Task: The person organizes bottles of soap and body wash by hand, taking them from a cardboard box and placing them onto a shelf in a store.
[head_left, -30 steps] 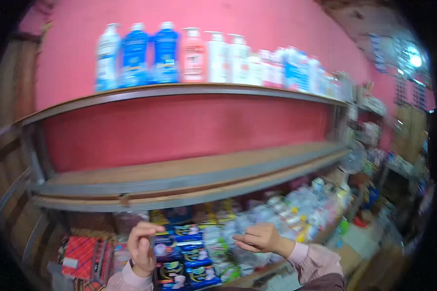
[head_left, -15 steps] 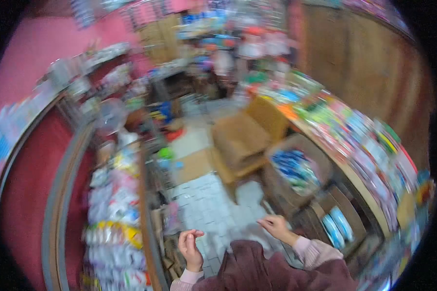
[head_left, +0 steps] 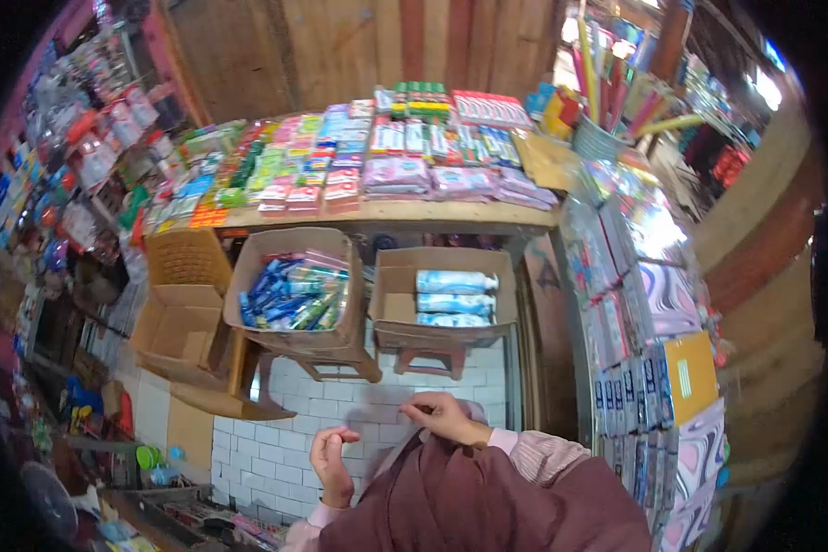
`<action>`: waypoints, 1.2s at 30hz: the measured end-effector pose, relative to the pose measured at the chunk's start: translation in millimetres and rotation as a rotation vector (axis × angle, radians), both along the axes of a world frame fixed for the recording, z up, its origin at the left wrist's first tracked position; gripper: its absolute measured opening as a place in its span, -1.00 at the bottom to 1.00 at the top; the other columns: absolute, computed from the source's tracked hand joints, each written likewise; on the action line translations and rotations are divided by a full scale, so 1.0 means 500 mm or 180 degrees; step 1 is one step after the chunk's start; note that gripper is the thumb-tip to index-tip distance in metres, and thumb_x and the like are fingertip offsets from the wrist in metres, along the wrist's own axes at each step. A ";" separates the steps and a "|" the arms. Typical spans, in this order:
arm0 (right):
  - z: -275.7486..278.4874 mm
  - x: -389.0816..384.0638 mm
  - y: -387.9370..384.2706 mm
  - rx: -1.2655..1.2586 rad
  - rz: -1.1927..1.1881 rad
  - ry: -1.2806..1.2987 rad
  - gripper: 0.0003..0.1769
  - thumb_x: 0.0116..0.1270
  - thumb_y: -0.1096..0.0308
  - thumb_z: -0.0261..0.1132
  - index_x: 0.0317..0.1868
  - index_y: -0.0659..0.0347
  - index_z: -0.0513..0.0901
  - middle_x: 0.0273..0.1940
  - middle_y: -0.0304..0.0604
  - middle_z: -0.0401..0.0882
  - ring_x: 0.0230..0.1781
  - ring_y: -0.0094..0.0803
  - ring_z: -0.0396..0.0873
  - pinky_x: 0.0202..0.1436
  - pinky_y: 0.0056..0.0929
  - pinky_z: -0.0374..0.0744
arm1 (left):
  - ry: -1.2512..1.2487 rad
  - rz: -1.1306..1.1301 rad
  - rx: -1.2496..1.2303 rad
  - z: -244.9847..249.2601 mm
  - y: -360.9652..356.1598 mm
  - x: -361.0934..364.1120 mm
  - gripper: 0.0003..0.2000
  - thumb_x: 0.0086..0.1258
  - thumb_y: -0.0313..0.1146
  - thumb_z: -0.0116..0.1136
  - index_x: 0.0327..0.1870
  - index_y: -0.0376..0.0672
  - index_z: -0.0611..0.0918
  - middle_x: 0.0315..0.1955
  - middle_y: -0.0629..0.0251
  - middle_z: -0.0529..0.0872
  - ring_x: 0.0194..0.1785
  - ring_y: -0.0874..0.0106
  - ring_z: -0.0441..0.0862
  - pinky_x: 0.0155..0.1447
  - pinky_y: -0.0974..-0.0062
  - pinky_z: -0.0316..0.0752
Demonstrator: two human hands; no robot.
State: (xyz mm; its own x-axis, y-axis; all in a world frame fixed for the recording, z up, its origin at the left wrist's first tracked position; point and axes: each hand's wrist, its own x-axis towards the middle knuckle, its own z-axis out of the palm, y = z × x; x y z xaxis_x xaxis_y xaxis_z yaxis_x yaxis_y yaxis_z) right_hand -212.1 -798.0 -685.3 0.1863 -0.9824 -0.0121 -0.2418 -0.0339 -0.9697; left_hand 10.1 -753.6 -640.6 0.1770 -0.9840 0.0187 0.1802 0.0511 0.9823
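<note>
My left hand [head_left: 334, 465] is raised in front of my body at the lower middle, its fingers loosely bent and apart from the thumb, with nothing in it. To its right, my right hand [head_left: 446, 417] is held over the tiled floor with fingers curled in toward the thumb; no object shows in it. Neither hand touches any goods. Ahead of them stand a cardboard box [head_left: 248, 322] of blue and green packets [head_left: 294, 293] and another box [head_left: 396, 311] holding several white-and-blue rolled packs [head_left: 455, 304], both on stools.
A wooden counter [head_left: 432, 213] bears rows of small packets. At the left, an open carton [head_left: 179, 327] rests on a wooden chair [head_left: 248, 373]. Boxed goods are stacked on the right [head_left: 635, 396]. A bucket [head_left: 598, 143] holds long colourful rolls. White tiles [head_left: 285, 451] cover the floor.
My view has swung to the right, bringing the counter and the boxes in front of me. Both hands stay raised near my body, and the picture is sharper.
</note>
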 end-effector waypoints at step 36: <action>-0.329 -0.445 -0.646 0.0339 0.0745 0.3172 -0.11 0.00 0.27 0.44 0.39 0.11 0.28 0.35 -0.01 0.30 0.37 -0.01 0.25 0.46 -0.01 0.16 | -0.1011 -0.0840 0.0398 -0.037 -0.562 -0.336 -0.83 0.44 -0.46 0.03 -0.05 -0.29 0.61 -0.16 0.23 0.65 -0.07 0.44 0.58 0.06 0.52 0.44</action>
